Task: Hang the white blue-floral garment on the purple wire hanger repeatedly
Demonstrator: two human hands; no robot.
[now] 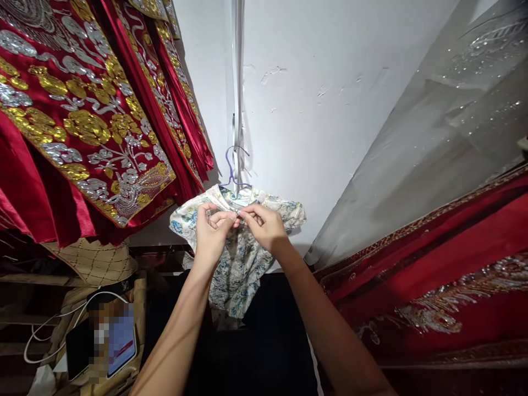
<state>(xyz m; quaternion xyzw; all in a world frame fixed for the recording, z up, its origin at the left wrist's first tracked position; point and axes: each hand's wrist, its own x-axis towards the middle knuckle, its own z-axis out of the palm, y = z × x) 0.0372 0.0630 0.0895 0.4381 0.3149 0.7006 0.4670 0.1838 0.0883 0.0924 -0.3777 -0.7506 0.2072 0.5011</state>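
A short-sleeved shirt (235, 275) with a blue, green and cream floral print hangs from a purple hanger (231, 179). Just below its collar, my left hand (212, 231) pinches the front of the shirt with thumb and fingers. Close against it, my right hand (267, 226) pinches the same spot, and the fingertips of both hands nearly meet. Something small may lie between them, but it is too small to make out. My forearms hide parts of the shirt's sides.
Red garments (103, 126) with gold and silver embroidery hang at the left. Sheer, glittery white fabric (396, 165) and red embroidered cloth (462, 275) fill the right. At lower left, a phone (122, 335) and a white cable (37, 360) lie on a wooden stool (140, 308). A white wall (313, 137) stands behind.
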